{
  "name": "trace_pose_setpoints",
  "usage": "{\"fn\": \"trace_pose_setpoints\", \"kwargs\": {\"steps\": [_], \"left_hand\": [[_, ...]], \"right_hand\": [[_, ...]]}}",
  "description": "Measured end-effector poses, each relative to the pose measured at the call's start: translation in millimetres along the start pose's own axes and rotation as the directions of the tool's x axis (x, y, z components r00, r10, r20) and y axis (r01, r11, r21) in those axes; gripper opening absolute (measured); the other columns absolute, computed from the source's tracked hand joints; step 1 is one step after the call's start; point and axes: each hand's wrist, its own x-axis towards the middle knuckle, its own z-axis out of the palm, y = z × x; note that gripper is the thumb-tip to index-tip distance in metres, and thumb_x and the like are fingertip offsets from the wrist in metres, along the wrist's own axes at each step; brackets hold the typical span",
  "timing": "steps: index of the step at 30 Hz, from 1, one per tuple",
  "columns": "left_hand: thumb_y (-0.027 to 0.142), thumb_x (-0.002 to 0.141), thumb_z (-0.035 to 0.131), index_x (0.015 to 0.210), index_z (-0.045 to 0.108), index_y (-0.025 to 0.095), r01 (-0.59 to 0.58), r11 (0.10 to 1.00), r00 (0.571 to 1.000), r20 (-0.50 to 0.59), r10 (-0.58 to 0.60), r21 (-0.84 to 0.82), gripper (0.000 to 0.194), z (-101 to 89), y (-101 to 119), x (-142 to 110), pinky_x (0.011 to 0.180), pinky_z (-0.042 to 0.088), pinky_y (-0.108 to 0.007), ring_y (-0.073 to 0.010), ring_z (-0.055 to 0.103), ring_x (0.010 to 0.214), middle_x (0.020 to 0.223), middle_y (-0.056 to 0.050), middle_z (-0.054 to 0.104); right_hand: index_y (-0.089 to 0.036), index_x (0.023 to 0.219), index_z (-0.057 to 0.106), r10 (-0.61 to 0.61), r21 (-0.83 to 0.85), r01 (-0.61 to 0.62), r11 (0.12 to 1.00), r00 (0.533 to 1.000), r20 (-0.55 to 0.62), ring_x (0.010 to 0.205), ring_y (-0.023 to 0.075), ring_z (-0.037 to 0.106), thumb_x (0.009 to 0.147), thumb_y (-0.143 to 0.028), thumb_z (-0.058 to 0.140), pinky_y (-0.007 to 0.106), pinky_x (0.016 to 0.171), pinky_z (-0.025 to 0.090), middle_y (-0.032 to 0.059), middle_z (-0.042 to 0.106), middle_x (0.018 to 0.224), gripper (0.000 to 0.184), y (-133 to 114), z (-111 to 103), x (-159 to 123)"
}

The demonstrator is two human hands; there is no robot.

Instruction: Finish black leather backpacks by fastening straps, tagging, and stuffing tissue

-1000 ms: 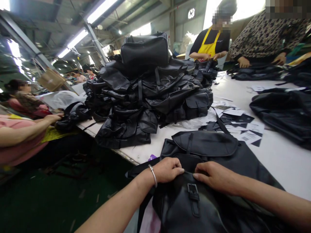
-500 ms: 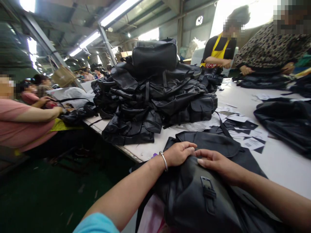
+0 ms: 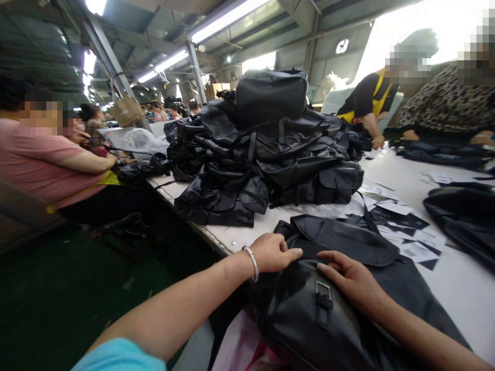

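A black leather backpack (image 3: pixel 340 309) with a buckled strap (image 3: pixel 323 301) lies on the white table (image 3: pixel 456 283) right before me. My left hand (image 3: pixel 273 252), a silver bracelet on its wrist, rests on the bag's upper left edge with the fingers curled down and pressed against the leather. My right hand (image 3: pixel 353 281) lies flat on the bag beside the buckle, fingers stretched toward the left hand. Neither hand lifts anything.
A tall pile of black bags (image 3: pixel 266 149) stands behind on the table. Paper tags (image 3: pixel 402 226) lie scattered to the right, with another black bag (image 3: pixel 464 221) beyond. A person in pink (image 3: pixel 50 165) sits left; two people (image 3: pixel 371 98) work at the far right.
My view has swung to the left and the bag sits lower in view. Both hands have spread slightly apart on the bag's top, staying pressed on it.
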Motion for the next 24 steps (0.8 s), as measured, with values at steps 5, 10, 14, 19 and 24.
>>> {"fn": "trace_pose_setpoints", "kwargs": {"steps": [5, 10, 14, 19, 24], "left_hand": [[0.066, 0.084, 0.051, 0.063, 0.062, 0.019, 0.125, 0.988, 0.991, 0.062, -0.119, -0.090, 0.053, -1.6, -7.2, -89.0, 0.047, 0.027, -0.026, -0.0132, 0.049, 0.050, 0.056, -0.001, 0.060], [0.062, 0.081, 0.056, 0.070, 0.061, 0.020, 0.244, 0.955, 0.970, 0.063, -0.236, -0.168, 0.044, 7.3, -2.1, -128.9, 0.047, 0.025, -0.025, -0.0136, 0.049, 0.054, 0.061, -0.001, 0.061], [0.058, 0.080, 0.060, 0.075, 0.061, 0.021, 0.275, 0.934, 0.960, 0.022, -0.278, -0.229, 0.038, 18.2, -0.4, -143.1, 0.047, 0.026, -0.025, -0.0133, 0.049, 0.055, 0.063, 0.001, 0.060], [0.055, 0.077, 0.066, 0.076, 0.060, 0.020, 0.268, 0.907, 0.957, -0.015, -0.288, -0.326, 0.035, 29.4, -1.2, -153.9, 0.050, 0.028, -0.024, -0.0122, 0.049, 0.058, 0.064, 0.003, 0.058], [0.047, 0.074, 0.068, 0.072, 0.057, 0.019, 0.358, 0.830, 0.923, 0.028, -0.384, -0.428, 0.030, 42.7, -5.7, -150.7, 0.048, 0.028, -0.023, -0.0111, 0.046, 0.056, 0.060, 0.004, 0.053]], "right_hand": [[-0.018, 0.110, 0.070, -0.052, -0.065, 0.072, 0.995, 0.961, 0.273, 0.100, 0.0312, 0.066, 0.083, -0.069, 0.057, 0.037, 0.086, 0.052, 0.0091, 0.073, 0.105, 0.059, -30.9, -15.2, 18.3], [-0.020, 0.110, 0.074, -0.129, -0.199, 0.262, 0.944, 0.851, 0.509, 0.108, 0.0321, 0.063, 0.085, -0.067, 0.057, 0.040, 0.098, 0.046, 0.0079, 0.072, 0.114, 0.055, -75.5, 0.0, 57.5], [-0.019, 0.101, 0.077, -0.063, -0.261, 0.250, 0.932, 0.824, 0.564, 0.099, 0.0327, 0.065, 0.071, -0.059, 0.074, 0.041, 0.093, 0.047, 0.0099, 0.074, 0.103, 0.050, -91.2, 37.2, 77.3], [-0.019, 0.091, 0.078, 0.016, -0.195, 0.103, 0.975, 0.849, 0.528, 0.093, 0.0295, 0.066, 0.059, -0.041, 0.084, 0.038, 0.087, 0.050, 0.0066, 0.074, 0.092, 0.039, -81.1, 59.2, 80.8], [-0.016, 0.102, 0.071, 0.125, -0.007, -0.132, 0.991, 0.919, 0.374, 0.075, 0.0200, 0.068, 0.070, -0.031, 0.072, 0.030, 0.071, 0.054, 0.0037, 0.074, 0.081, 0.035, -62.4, 62.4, 80.7]]}}
